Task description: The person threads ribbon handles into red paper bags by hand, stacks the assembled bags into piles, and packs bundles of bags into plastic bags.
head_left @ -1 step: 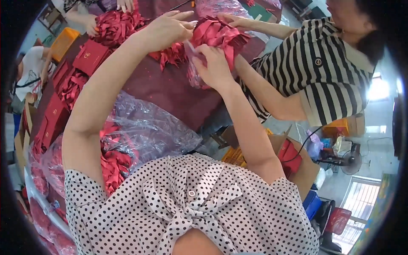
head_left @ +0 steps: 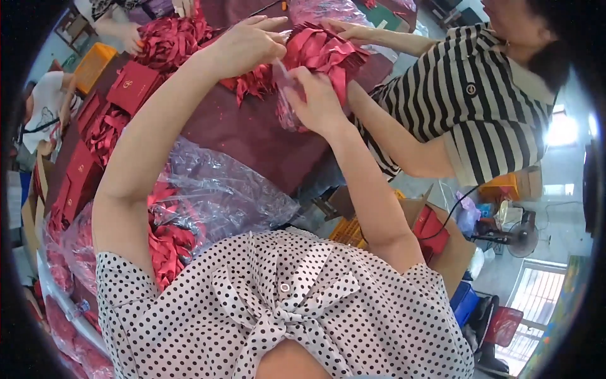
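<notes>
Both my arms reach over the table toward a bundle of red ribbons near the top middle. A clear plastic bag hangs on the near side of that bundle. My left hand is at the bag's upper edge, its thumb and fingertips closed at the film. Lower down and to the right, my right hand grips the bag's side with thumb and fingers. A co-worker's hand touches the far side of the bundle; the other hand of that person is hidden behind it and my right hand.
More red ribbons and red gift bags lie on the dark red table cover. A large clear plastic sheet lies before my left arm. The co-worker in stripes stands close at right. A cardboard box stands below my right arm.
</notes>
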A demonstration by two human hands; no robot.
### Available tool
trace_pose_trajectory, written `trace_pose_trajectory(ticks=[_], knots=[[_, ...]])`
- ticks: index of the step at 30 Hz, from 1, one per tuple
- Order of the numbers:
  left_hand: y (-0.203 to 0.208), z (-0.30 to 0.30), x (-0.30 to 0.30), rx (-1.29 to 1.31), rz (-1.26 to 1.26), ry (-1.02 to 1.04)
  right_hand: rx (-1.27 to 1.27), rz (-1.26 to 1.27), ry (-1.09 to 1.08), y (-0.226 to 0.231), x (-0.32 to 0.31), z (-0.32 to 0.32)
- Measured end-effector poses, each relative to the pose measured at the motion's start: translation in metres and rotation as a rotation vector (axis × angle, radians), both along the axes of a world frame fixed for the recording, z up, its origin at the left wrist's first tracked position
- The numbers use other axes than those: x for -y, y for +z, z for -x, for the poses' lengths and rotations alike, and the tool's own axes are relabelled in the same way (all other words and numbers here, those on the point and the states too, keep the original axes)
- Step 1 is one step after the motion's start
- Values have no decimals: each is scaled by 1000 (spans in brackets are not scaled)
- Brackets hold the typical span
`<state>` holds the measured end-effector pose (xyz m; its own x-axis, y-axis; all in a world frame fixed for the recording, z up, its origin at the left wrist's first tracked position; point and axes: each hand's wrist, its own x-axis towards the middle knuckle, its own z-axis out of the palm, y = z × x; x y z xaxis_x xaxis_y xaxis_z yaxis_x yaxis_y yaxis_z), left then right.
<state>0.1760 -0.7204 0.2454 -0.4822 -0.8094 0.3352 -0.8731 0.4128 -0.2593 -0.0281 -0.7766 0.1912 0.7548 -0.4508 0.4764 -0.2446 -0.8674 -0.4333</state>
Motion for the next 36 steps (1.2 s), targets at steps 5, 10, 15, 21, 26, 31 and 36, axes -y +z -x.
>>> trace_pose_trajectory(ticks=[5, 10, 15, 21, 26, 31, 36], knots=[[-3, 11, 10, -16, -34, -44, -102, -66, -28, 10, -13, 19], [-5, 6, 18, -113, -92, -118, -293, 15, -89, 23, -22, 48], [0, -4, 18, -217, -175, -218, 92, -22, -94, 39, -13, 64], [5, -9, 86, -1261, -250, -7, 197, -863, -697, -14, 162, 68], [12, 37, 165, -1288, -738, 370, 627, -1524, -282, 45, 113, 40], [-20, 41, 178, -706, -623, 435, 695, -1611, -341, 56, 99, 37], [-9, 23, 159, -951, -700, 329, 813, -1617, -366, 30, 113, 31]])
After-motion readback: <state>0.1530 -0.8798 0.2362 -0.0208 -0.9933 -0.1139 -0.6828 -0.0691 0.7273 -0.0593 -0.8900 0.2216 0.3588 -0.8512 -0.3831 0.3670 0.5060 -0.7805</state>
